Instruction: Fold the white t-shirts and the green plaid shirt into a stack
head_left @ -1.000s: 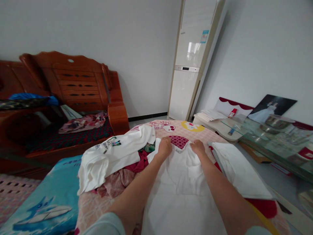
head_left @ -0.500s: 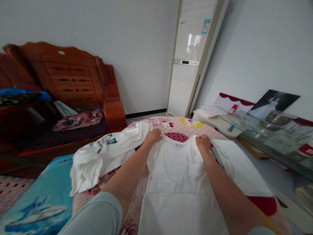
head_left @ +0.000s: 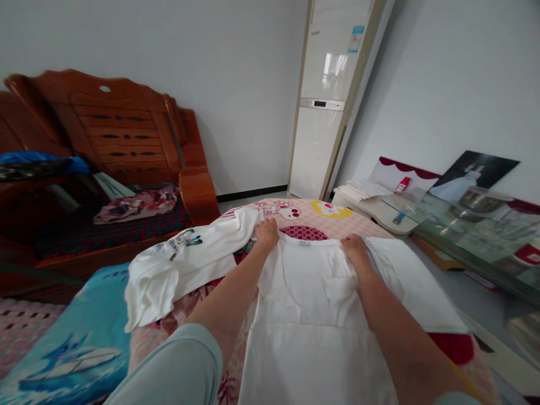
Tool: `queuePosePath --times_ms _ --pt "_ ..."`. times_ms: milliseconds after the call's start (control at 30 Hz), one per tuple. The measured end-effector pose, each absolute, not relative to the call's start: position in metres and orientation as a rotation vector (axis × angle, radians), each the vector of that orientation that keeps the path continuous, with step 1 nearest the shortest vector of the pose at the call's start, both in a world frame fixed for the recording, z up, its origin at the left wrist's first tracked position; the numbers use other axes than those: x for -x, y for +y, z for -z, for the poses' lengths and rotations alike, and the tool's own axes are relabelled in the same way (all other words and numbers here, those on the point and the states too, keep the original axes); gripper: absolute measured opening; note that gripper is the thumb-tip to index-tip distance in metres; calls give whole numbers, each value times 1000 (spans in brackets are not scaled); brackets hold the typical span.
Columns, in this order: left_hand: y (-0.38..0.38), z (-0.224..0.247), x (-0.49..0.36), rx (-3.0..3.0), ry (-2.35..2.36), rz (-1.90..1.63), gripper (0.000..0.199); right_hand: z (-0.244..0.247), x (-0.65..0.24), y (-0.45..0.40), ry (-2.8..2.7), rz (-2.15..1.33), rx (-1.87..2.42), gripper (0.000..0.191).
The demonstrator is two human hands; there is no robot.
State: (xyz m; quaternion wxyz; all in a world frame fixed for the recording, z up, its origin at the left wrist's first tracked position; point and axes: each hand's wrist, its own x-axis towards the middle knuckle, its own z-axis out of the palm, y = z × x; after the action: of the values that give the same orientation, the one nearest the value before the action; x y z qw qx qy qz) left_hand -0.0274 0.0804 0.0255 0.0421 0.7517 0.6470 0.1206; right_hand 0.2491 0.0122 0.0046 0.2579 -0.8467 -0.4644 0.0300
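A white shirt point(head_left: 312, 298) lies partly folded in front of me, its lower part turned up over the body and its neckline with a small label at the far end. My left hand point(head_left: 266, 233) is closed on the shirt's left shoulder. On the right shoulder, my right hand point(head_left: 354, 247) grips the cloth the same way. The neckline runs nearly straight between both hands. Left of the shirt sits another white garment point(head_left: 202, 247) with a printed design, loosely bunched. Folded white cloth point(head_left: 417, 287) lies just right of my right hand.
Beneath the clothes is a pink patterned cover point(head_left: 358, 219). A blue printed cushion point(head_left: 80, 349) is at lower left, below a wooden bench point(head_left: 126, 129). On the right stands a glass shelf point(head_left: 464, 247) with bowls and a photo. A tall air conditioner point(head_left: 320, 140) stands behind.
My hands have moved slightly apart, pulling the shirt's neckline straighter and flatter. The view has shifted a little.
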Motion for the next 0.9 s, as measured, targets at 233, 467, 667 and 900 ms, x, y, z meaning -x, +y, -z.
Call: queuePosePath --times_ms 233,467,667,900 --pt "9 -26 -21 -2472 1236 -677 30 -17 -259 -37 -1263 -92 2057 30" --pt "-32 35 -59 -2525 962 -704 33 4 -265 -69 -1283 -93 2051 27" --pt "-28 39 -55 -2489 905 -800 34 16 -262 -74 -1367 -21 2030 30" --pt "-49 3 -55 -2226 743 -575 24 24 -263 -73 -1360 -155 1872 35"
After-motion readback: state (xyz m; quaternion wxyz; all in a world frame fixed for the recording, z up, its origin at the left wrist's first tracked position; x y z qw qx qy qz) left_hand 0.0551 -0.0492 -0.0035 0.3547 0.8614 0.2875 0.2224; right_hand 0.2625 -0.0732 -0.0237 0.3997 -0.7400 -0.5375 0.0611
